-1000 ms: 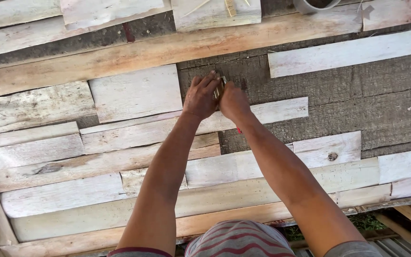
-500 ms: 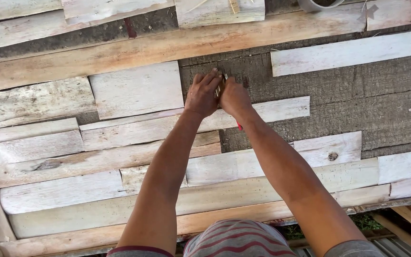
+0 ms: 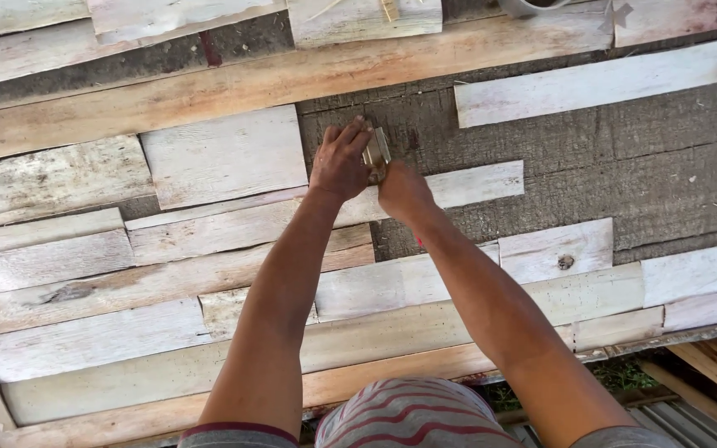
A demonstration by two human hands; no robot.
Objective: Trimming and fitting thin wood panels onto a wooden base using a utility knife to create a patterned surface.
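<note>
a surface of pale, weathered wooden planks [image 3: 76, 249] laid over dark grey boards [image 3: 624, 166] is seen from above, and two bare arms are stretched out over it. at the far left, long whitewashed slats are stacked in rows; a broad, pale rectangular board [image 3: 224, 155] is found just left of the hands.

the left hand [image 3: 340, 162] is held with its fingers curled over, the fingertips pressed at the top edge of a small, pale tan wooden piece [image 3: 376, 153]. this piece is set between the two hands, with its long axis running away from the body, roughly upright in the picture. it is touched from the left by the left hand and from below and to the right by the right hand [image 3: 404, 192], which is closed into a loose fist against it. both hands are equally near; what exactly is gripped inside the right fist cannot be told.

the piece is positioned over the dark board, just above a long pale slat [image 3: 475, 184] reaching rightward. further right, another white slat [image 3: 607, 83] and a short pale block with a dark knot [image 3: 556, 250] are seen.
</note>
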